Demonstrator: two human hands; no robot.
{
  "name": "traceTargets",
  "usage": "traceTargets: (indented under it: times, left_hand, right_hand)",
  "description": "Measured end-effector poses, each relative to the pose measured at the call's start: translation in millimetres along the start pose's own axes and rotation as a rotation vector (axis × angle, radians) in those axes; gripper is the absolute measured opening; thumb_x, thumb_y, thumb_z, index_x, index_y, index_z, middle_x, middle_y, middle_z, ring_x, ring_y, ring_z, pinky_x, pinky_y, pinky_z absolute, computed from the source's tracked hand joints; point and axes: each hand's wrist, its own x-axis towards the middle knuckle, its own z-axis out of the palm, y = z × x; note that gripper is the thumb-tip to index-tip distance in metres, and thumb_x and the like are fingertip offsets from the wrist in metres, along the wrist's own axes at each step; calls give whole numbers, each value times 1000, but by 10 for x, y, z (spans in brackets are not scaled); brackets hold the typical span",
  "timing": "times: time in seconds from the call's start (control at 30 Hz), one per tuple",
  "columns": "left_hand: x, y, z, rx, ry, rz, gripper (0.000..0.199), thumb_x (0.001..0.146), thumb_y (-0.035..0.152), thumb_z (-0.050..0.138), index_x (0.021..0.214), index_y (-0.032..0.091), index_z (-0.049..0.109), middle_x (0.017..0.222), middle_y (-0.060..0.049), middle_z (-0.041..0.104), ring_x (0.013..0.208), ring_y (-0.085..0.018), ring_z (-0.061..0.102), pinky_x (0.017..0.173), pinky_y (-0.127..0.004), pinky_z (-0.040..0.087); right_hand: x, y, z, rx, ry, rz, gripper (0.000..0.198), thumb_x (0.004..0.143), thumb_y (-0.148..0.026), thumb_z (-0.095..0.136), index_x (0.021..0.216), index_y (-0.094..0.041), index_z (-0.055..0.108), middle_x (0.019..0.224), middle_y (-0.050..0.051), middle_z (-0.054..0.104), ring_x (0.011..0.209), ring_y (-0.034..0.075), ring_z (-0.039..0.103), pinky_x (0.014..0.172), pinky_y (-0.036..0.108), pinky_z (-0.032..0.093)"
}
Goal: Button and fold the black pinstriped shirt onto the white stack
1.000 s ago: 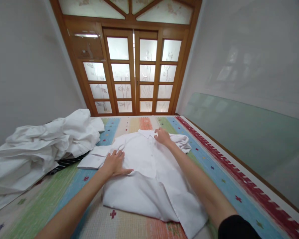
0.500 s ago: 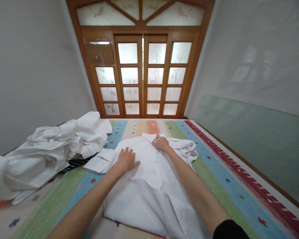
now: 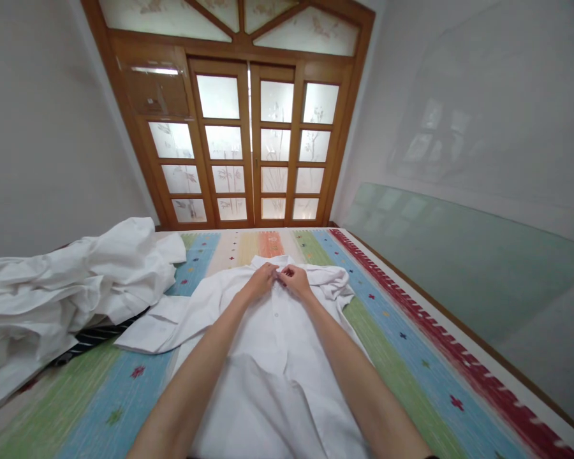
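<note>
A white button-up shirt (image 3: 258,338) lies front up before me, collar at the far end and its lower part bunched near me. Just below the collar, my left hand (image 3: 262,280) pinches the shirt's front edge. Close beside it, my right hand (image 3: 295,280) is closed with bent fingers on the same front opening. Between the fingertips the cloth is mostly covered, and the button there is too small to make out. Lower on the front, a small button (image 3: 276,315) shows. One cuffed sleeve stretches out to the left; the other is crumpled at the right.
A heap of white garments (image 3: 90,280) lies on the left, with a black striped cloth (image 3: 103,336) under its edge. Beneath everything is a colourful striped bedcover (image 3: 402,357). A pale green panel (image 3: 459,255) runs along the right wall. Wooden glass doors (image 3: 249,146) stand beyond.
My left hand has moved from lying spread on the shirt's chest up to the front opening, meeting my right hand below the collar. The view has turned slightly right.
</note>
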Motion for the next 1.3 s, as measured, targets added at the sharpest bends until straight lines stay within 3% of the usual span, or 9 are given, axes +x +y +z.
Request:
traceTargets:
  times: [0.17, 0.43, 0.7, 0.9, 1.13, 1.23, 1.3]
  left_hand:
    - [-128, 11, 143, -10, 162, -88, 18, 88, 18, 46, 90, 16, 63, 89, -8, 62, 89, -20, 60, 84, -36, 49]
    - [-158, 63, 211, 73, 185, -102, 21, 91, 21, 44, 76, 17, 59, 84, -8, 58, 84, -20, 58, 82, -36, 46]
    - [-170, 55, 160, -107, 236, -183, 22, 87, 27, 47, 75, 16, 63, 75, -6, 65, 72, -18, 59, 74, -31, 45]
    - [-142, 131, 126, -323, 303, -275, 24, 84, 32, 49, 74, 17, 64, 68, -2, 65, 62, -15, 57, 65, -27, 44]
    - [-132, 27, 16, -469, 651, -467, 19, 82, 34, 48, 73, 19, 55, 59, 3, 54, 56, -13, 52, 58, -23, 43]
    - [-176, -15, -9, -529, 686, -480, 19, 82, 36, 48, 73, 20, 53, 58, 4, 51, 53, -12, 51, 53, -22, 41]
    - [-206, -3, -3, -553, 668, -471, 20, 83, 37, 48, 74, 20, 52, 56, 5, 51, 50, -11, 51, 51, -21, 41]
  right_hand:
    - [15, 58, -2, 172, -52, 49, 19, 61, -34, 69, 61, -18, 59, 51, 0, 60, 50, 15, 57, 51, 24, 43]
    - [24, 34, -14, 328, -41, 104, 25, 54, -34, 70, 57, -20, 50, 47, -5, 52, 43, 11, 46, 44, 23, 37]
    - [30, 11, -58, 311, -83, 83, 26, 55, -34, 70, 58, -20, 48, 47, -7, 48, 44, 10, 43, 46, 23, 36]
    - [36, 80, 9, 78, -70, 11, 9, 58, -23, 59, 60, -20, 51, 53, -5, 53, 48, 11, 48, 50, 22, 37]
    - [80, 145, -54, -57, 306, 165, 13, 68, -27, 44, 76, -20, 52, 70, 0, 57, 63, 15, 52, 59, 24, 42]
    - [62, 88, -74, -126, 430, 170, 22, 70, -26, 45, 87, -18, 55, 86, 5, 61, 74, 17, 54, 67, 25, 44]
    - [37, 6, -63, -165, 480, 159, 19, 72, -29, 49, 84, -18, 58, 83, 5, 62, 74, 17, 54, 68, 25, 43]
